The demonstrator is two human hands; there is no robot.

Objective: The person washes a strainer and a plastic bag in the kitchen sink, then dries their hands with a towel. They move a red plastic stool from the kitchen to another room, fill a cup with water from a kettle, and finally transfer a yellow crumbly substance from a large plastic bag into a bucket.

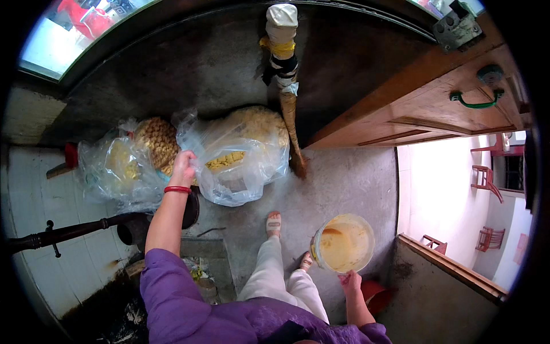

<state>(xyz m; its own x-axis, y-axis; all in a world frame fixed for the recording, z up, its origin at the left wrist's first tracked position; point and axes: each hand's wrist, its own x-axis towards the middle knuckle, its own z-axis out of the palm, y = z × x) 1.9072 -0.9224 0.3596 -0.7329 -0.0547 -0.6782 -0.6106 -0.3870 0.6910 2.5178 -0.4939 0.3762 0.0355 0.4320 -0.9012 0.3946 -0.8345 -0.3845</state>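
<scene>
My left hand (182, 167), a red bangle on its wrist, is closed on the edge of a see-through plastic bag (240, 186). Yellow crumbly meal (225, 161) shows through the bag's opening, and a pale sack-like bulk lies behind it. Low at my right side, my right hand (349, 282) grips the near rim of a whitish plastic bucket (344, 243). The bucket tilts so its inside faces me, with yellowish residue on its walls and a brown patch near its upper left.
Left of the bag lie a second plastic bag (117, 172) and a heap of brown lumps (156, 140). A wrapped pole (289, 103) leans behind. A dark pipe (80, 228) crosses at left. The wooden door (424, 109) stands open at right, near a low wall (447, 286).
</scene>
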